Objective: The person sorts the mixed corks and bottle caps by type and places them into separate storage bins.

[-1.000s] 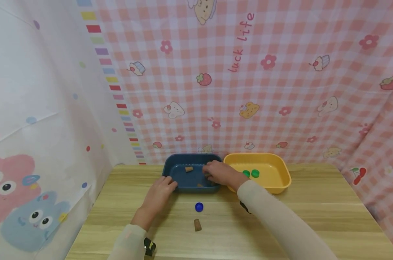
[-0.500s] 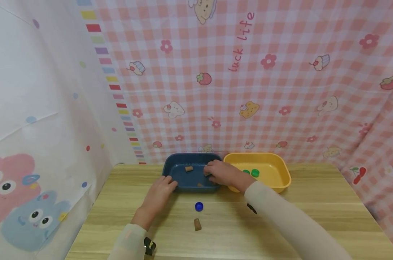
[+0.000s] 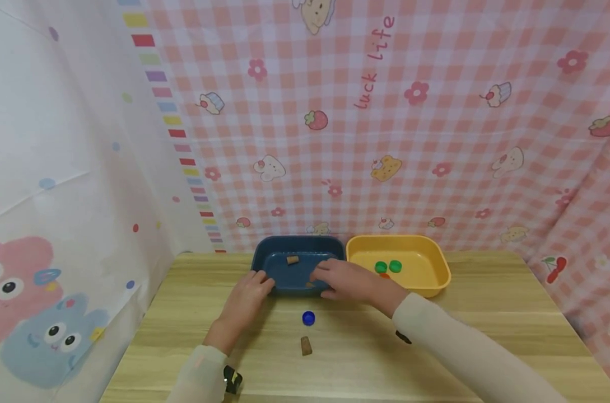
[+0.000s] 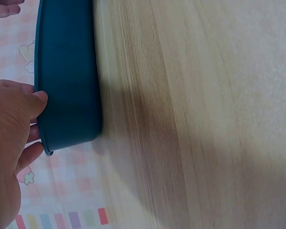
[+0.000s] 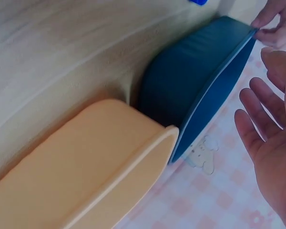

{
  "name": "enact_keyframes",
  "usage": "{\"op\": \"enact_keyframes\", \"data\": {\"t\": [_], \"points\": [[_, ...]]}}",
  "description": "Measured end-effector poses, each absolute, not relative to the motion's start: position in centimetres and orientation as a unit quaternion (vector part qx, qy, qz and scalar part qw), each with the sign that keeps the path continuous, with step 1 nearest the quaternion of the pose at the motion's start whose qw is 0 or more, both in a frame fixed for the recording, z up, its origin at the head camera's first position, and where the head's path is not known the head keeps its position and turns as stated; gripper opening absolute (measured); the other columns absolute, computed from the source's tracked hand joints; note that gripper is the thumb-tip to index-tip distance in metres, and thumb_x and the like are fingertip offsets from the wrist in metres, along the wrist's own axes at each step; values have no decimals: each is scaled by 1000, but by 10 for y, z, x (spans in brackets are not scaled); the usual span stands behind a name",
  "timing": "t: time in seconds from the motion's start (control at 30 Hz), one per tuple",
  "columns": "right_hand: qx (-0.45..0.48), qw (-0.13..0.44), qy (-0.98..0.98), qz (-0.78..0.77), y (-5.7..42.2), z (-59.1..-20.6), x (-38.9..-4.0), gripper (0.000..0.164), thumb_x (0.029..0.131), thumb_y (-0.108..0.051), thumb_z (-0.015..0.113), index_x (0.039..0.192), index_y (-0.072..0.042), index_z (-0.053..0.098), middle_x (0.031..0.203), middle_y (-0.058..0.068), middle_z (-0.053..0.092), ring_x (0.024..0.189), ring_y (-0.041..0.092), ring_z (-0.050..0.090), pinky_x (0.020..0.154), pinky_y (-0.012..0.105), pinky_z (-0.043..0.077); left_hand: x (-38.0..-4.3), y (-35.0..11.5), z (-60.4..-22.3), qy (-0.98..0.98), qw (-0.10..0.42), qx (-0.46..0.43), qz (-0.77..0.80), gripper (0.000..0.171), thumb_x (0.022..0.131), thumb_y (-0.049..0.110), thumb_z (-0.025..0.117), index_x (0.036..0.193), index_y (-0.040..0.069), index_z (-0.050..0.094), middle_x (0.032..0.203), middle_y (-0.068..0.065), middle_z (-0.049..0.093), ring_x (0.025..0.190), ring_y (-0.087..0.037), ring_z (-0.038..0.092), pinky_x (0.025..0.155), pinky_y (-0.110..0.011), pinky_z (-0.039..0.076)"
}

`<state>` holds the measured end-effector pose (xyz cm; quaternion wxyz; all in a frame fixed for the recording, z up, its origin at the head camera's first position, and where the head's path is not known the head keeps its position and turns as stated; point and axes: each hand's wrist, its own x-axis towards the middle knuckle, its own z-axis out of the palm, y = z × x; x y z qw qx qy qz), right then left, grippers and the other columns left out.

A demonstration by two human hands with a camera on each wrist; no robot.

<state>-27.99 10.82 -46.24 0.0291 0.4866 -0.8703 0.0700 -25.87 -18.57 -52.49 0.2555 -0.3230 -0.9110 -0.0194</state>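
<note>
My left hand (image 3: 244,296) grips the near left rim of a dark blue plastic bin (image 4: 69,71); in the left wrist view the thumb lies outside and the fingers pass behind the rim. Over the bin's right side hovers my right hand (image 3: 352,282), its fingers (image 5: 262,102) loosely spread and holding nothing in the right wrist view. Inside the bin lies a cork (image 3: 292,260), with another brown piece (image 3: 310,284) near the front wall. A blue bottle cap (image 3: 308,318) and a tapered cork (image 3: 306,346) lie on the table in front.
Right of the blue bin, nearly touching it, stands a yellow bin (image 3: 425,268). It contains two green bottle caps (image 3: 395,266) and an orange one (image 3: 384,275) partly hidden by my right arm. A checked cloth (image 3: 345,140) hangs behind the wooden table (image 3: 486,313).
My right hand has come back toward the front of the blue bin and its fingers have loosened. An orange cap in the yellow bin has come into sight. My left hand stays on the rim.
</note>
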Motion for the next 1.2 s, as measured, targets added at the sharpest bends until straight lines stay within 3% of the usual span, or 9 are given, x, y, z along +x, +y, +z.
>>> {"op": "enact_keyframes", "data": {"t": [0.23, 0.4, 0.73, 1.03, 1.2], "points": [[520, 46, -852, 46, 105, -463, -261, 38, 94, -32, 77, 127, -16, 67, 128, -1, 68, 120, 16, 64, 101, 29, 53, -259, -185, -524, -916, 244, -319, -20, 11, 90, -1, 75, 97, 7, 73, 87, -7, 61, 76, -23, 52, 69, -35, 48], [525, 19, -850, 46, 104, -471, -252, 37, 95, -30, 76, 129, -18, 67, 132, -2, 66, 120, 15, 63, 103, 29, 52, -258, -185, -523, -918, 235, -318, -20, 10, 92, -1, 73, 98, 6, 73, 88, -7, 62, 77, -24, 53, 70, -36, 49], [542, 0, -838, 62, 99, -485, -239, 31, 96, -27, 74, 126, -18, 70, 127, -5, 68, 114, 12, 62, 100, 26, 51, -256, -185, -520, -920, 232, -315, -14, 12, 91, -2, 74, 98, 7, 73, 88, -7, 62, 78, -23, 53, 72, -35, 50], [564, 0, -823, 68, 91, -510, -228, 37, 93, -27, 77, 128, -20, 68, 126, -5, 68, 116, 10, 62, 101, 24, 50, -257, -185, -521, -924, 227, -308, -18, 12, 92, -1, 73, 99, 8, 73, 89, -6, 61, 79, -23, 53, 72, -36, 50], [572, -8, -816, 86, 87, -519, -224, 33, 93, -27, 76, 125, -22, 70, 123, -7, 67, 109, 9, 60, 96, 22, 50, -257, -185, -521, -925, 223, -306, -13, 12, 91, -1, 74, 99, 8, 73, 90, -6, 62, 81, -23, 54, 73, -36, 50]]}}
